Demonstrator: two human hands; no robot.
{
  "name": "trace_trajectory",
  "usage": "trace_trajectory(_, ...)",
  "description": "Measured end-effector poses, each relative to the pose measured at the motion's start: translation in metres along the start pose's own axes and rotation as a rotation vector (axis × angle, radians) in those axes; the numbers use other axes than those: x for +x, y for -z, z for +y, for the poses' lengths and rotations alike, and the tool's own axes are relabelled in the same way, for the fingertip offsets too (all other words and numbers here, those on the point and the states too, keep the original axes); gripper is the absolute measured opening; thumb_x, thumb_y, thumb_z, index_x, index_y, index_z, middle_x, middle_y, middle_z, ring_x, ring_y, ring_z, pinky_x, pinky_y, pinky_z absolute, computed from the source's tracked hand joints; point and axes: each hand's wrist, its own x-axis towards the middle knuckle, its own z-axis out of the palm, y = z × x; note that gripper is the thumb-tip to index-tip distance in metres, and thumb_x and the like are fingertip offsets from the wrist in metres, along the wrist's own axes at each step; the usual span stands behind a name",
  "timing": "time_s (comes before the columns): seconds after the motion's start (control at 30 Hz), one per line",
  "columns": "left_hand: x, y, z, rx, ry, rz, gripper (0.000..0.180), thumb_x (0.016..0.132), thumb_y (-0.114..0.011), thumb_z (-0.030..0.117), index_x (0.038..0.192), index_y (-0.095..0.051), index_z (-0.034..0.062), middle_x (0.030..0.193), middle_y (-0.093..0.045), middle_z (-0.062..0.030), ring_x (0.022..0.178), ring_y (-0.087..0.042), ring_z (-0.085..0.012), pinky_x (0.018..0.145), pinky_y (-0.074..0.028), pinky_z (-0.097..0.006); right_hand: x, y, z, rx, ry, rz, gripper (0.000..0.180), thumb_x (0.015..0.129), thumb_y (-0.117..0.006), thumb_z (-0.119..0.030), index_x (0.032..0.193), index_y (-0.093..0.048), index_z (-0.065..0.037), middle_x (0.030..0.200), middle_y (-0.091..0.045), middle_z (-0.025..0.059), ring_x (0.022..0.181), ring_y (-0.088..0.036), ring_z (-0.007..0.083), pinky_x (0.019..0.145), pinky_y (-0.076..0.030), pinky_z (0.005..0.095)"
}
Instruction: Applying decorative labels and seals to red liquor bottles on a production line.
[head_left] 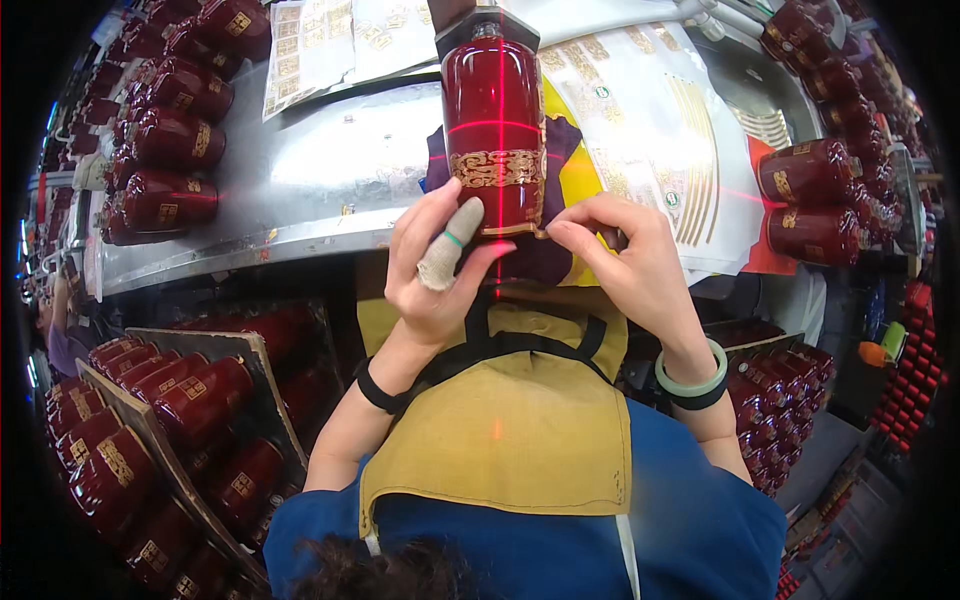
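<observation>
A glossy dark red bottle (492, 100) with a gold patterned band (495, 168) lies with its neck in a dark holder (487, 22) and its base toward me. My left hand (437, 255) is closed on the base end from the left; a grey cloth finger cover with a green band is on one finger. A thin gold strip (541, 232) runs along the bottle's lower right edge. At its end, my right hand (625, 245) pinches with thumb and forefinger. Red laser lines cross the bottle. A dark purple cloth (562, 140) lies under it.
Sheets of gold stickers (690, 150) lie right of the bottle, with more sticker sheets (310, 50) at the back left. Red bottles (178, 138) line the metal table's left end; others (810, 170) stand at the right. Crates of bottles (200, 390) flank me below the table edge.
</observation>
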Motion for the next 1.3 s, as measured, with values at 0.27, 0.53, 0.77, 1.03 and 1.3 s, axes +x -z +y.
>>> trace_trajectory(0.27,0.007,0.001,-0.002,-0.461,0.465,-0.164,0.062,0.092,-0.073,0.007,0.15,-0.051,0.0025,0.164,-0.038,-0.0154,0.15,-0.038,-0.0303,0.121,-0.034,-0.043,-0.003,0.003,-0.003,-0.006,0.06,0.017,0.016,0.087,-0.08,-0.012,0.085,-0.074,0.002,0.071,-0.064,0.0089,0.064,-0.057,0.0166,0.063,-0.044,0.0321)
trace_trajectory(0.53,0.009,0.008,-0.006,-0.63,0.566,-0.214,0.062,0.097,-0.066,0.005,0.155,-0.045,0.0041,0.167,-0.035,-0.0117,0.154,-0.032,-0.0265,0.125,-0.027,-0.041,-0.003,-0.003,-0.007,0.0,0.089,0.045,0.017,0.088,-0.08,-0.013,0.084,-0.072,0.002,0.071,-0.064,0.0081,0.064,-0.056,0.0179,0.062,-0.043,0.0324)
trace_trajectory(0.77,0.009,0.008,-0.007,-0.712,0.614,-0.221,0.061,0.102,-0.058,0.008,0.159,-0.037,0.003,0.168,-0.032,-0.0137,0.154,-0.03,-0.0259,0.126,-0.023,-0.04,-0.011,0.005,-0.016,0.012,0.096,0.017,0.015,0.087,-0.08,-0.011,0.083,-0.073,0.001,0.07,-0.064,0.0067,0.064,-0.056,0.016,0.061,-0.042,0.0313)
trace_trajectory(1.03,0.008,0.006,-0.003,-0.583,0.553,-0.247,0.074,0.096,-0.068,0.007,0.161,-0.032,0.0028,0.168,-0.03,-0.0149,0.154,-0.03,-0.0273,0.126,-0.023,-0.041,-0.008,0.001,-0.011,-0.011,0.074,0.052,0.015,0.088,-0.08,-0.011,0.084,-0.073,0.002,0.07,-0.065,0.0066,0.065,-0.056,0.0149,0.062,-0.043,0.0305)
trace_trajectory(1.3,0.009,0.009,-0.004,-0.709,0.619,-0.252,0.069,0.099,-0.059,0.002,0.162,-0.03,0.003,0.17,-0.027,-0.0145,0.156,-0.025,-0.0258,0.127,-0.018,-0.04,-0.007,-0.003,-0.006,0.011,0.045,0.045,0.016,0.088,-0.08,-0.012,0.085,-0.074,0.002,0.072,-0.065,0.0077,0.064,-0.056,0.0152,0.062,-0.043,0.0309)
